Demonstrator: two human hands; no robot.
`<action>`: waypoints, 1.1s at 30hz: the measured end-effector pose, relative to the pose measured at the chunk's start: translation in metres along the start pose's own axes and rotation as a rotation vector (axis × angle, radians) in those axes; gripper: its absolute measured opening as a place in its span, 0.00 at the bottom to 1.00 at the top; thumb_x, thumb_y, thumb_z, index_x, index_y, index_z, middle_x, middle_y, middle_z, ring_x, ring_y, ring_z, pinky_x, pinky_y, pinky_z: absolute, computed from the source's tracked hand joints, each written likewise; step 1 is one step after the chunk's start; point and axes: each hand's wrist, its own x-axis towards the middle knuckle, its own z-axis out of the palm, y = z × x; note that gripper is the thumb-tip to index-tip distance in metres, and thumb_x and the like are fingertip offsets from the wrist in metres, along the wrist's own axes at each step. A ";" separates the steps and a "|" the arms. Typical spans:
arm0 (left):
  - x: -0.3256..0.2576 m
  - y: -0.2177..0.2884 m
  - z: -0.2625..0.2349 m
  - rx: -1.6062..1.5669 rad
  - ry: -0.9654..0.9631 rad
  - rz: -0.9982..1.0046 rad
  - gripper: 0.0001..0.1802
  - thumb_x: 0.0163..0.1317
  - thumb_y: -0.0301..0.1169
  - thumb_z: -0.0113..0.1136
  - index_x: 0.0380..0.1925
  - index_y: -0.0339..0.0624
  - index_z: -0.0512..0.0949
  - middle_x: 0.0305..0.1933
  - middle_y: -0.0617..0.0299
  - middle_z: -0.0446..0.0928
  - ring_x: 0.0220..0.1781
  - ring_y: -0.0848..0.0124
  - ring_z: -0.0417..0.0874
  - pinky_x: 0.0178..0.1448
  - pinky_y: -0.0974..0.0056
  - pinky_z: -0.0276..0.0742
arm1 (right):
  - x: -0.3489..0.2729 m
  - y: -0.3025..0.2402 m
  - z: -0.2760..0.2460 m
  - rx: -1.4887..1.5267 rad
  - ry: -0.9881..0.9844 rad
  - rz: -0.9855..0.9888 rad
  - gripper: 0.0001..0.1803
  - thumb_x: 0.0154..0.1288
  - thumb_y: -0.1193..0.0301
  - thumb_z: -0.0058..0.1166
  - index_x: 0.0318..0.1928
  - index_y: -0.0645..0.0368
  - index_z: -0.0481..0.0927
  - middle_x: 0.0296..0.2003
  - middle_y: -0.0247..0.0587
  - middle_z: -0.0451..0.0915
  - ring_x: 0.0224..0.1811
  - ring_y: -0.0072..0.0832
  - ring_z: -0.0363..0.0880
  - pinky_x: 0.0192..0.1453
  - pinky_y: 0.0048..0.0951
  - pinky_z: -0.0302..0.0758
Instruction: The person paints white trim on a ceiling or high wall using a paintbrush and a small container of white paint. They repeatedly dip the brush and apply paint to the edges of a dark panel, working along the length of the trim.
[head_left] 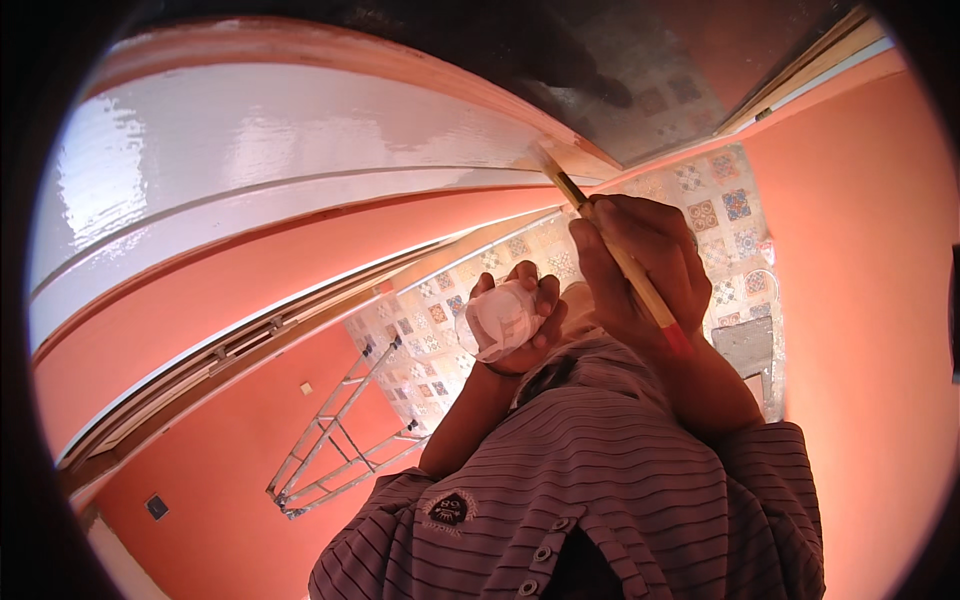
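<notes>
My right hand [640, 265] grips a thin wooden-handled paintbrush [617, 252] with a red end. Its tip [548, 160] touches the edge where a glossy white moulding [300, 140] meets a salmon-coloured band. My left hand [520, 320] holds a small white cup [497, 318] close to my chest, just left of the brush hand. My striped, buttoned shirt [600, 480] fills the lower middle of the view.
A metal ladder [335, 440] stands far below on the patterned tile floor [720, 210]. Salmon walls [860, 330] rise on both sides. A dark window or door frame [230, 350] runs along the left wall. A grey mat [745, 345] lies on the tiles.
</notes>
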 end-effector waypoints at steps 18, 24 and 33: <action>0.048 -0.017 0.024 0.014 0.164 -0.111 0.27 0.82 0.52 0.48 0.52 0.39 0.82 0.45 0.49 0.86 0.37 0.55 0.89 0.30 0.56 0.84 | 0.018 -0.098 -0.091 0.279 -0.203 0.382 0.13 0.69 0.84 0.65 0.52 0.71 0.81 0.40 0.52 0.84 0.32 0.33 0.87 0.34 0.31 0.87; 0.057 -0.024 0.037 0.097 0.148 -0.088 0.24 0.80 0.49 0.52 0.50 0.39 0.84 0.47 0.53 0.87 0.45 0.59 0.90 0.41 0.53 0.88 | 0.017 -0.104 -0.086 -0.014 -0.309 0.168 0.13 0.65 0.83 0.71 0.48 0.67 0.85 0.39 0.50 0.89 0.37 0.33 0.90 0.43 0.31 0.87; 0.060 -0.030 0.050 0.127 0.169 -0.034 0.21 0.81 0.45 0.53 0.51 0.37 0.83 0.50 0.53 0.87 0.52 0.60 0.89 0.57 0.52 0.87 | 0.022 -0.103 -0.074 -0.216 -0.404 -0.074 0.12 0.61 0.84 0.72 0.45 0.66 0.87 0.38 0.49 0.89 0.38 0.36 0.91 0.42 0.30 0.88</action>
